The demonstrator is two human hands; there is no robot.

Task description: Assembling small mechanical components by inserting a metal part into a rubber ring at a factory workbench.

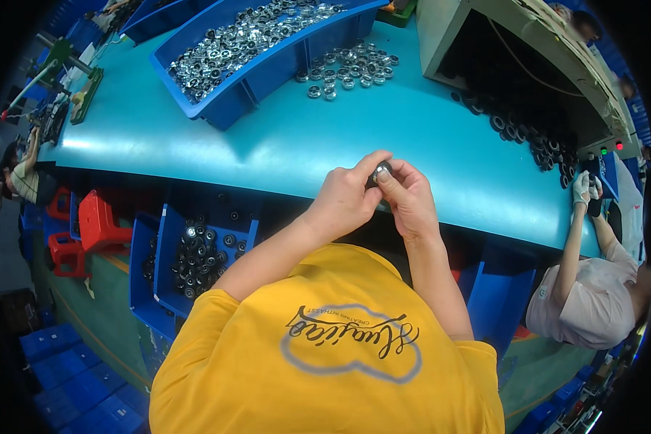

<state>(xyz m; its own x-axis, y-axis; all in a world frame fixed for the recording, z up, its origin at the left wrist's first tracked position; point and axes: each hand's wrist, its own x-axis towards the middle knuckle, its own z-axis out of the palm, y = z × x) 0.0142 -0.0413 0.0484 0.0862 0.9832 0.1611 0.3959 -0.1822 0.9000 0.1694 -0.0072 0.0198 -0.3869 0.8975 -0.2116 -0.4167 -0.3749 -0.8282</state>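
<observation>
Close to the near edge of the teal table, a small round part, dark with a shiny metallic face, is pinched between my two hands. My left hand grips it from the left side with bent fingers. From the right, my right hand holds it too, its thumb pressed against the part. The fingers cover much of the part, so its exact kind is unclear. Farther up the table lies a loose group of similar shiny round parts, beside a long blue bin filled with many more.
At the far right stands a pale machine with a dark opening; black rings spread out before it. A gloved co-worker sits on the right. Lower left are a blue bin of dark wheels and red stools. A green press stands far left.
</observation>
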